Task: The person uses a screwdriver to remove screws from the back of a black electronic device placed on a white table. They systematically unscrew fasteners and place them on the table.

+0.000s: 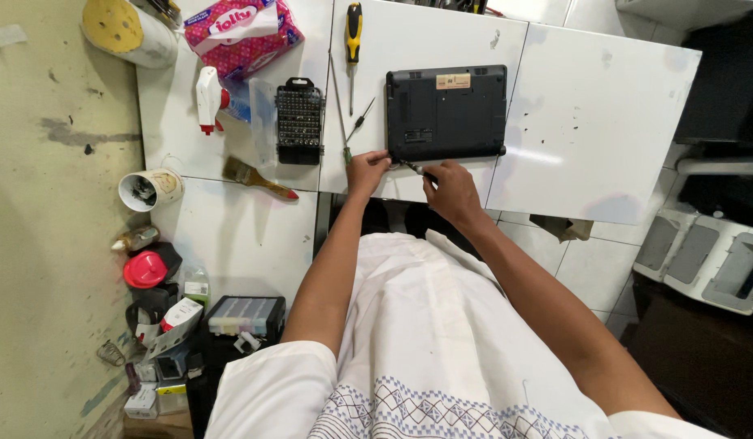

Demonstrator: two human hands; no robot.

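Observation:
A small black laptop (446, 112) lies upside down on the white table (588, 122). My left hand (366, 171) rests at the laptop's near left corner, fingers touching its edge. My right hand (450, 189) is closed around a thin dark screwdriver (415, 168) whose tip points at the laptop's near edge. Both hands sit at the table's front edge.
Left of the laptop lie a small precision screwdriver (360, 122), a yellow-handled screwdriver (354, 36), a black bit set case (300, 120), a paintbrush (258, 178), a spray bottle (209, 97) and a pink tissue pack (243, 28). A cup (150, 189) and clutter stand at left.

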